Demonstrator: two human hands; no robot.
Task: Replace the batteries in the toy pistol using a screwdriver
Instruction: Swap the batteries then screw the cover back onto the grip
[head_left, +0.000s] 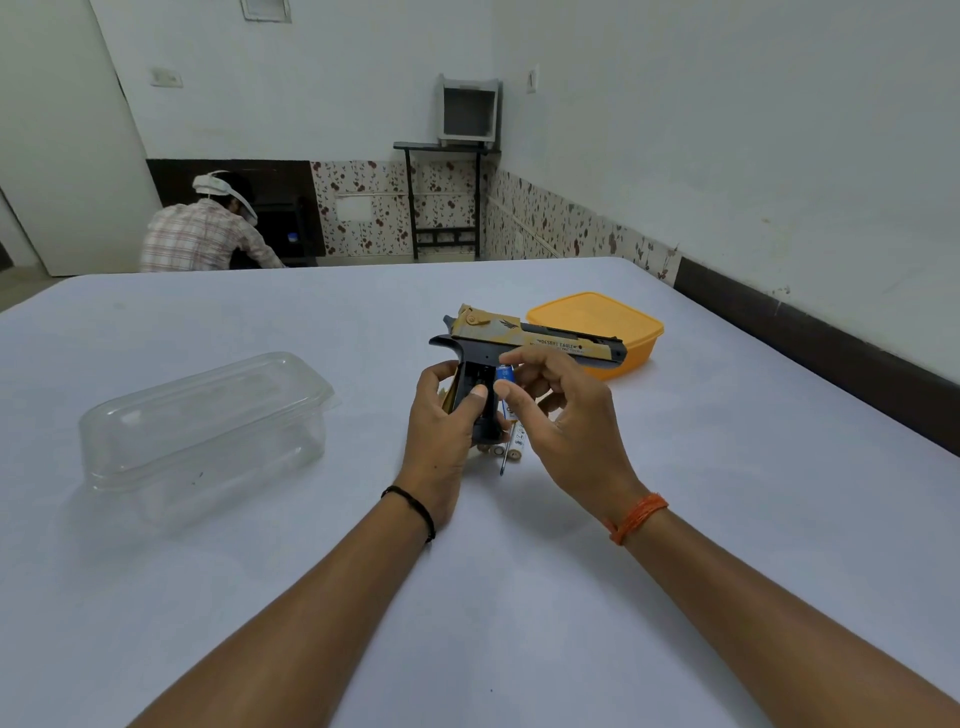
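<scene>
Battery (504, 375) pinched in my right hand (558, 415), sat at 3 o'clock of open grip bay; left hand (447, 415) gripped toy pistol (524, 345), barrel toward 2.

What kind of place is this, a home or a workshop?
Probably a plain room set up for recording tasks, not a workshop: a large table under a white cloth, bare white walls with floral tiles below, and another person with a head-worn rig working nearby.
</scene>
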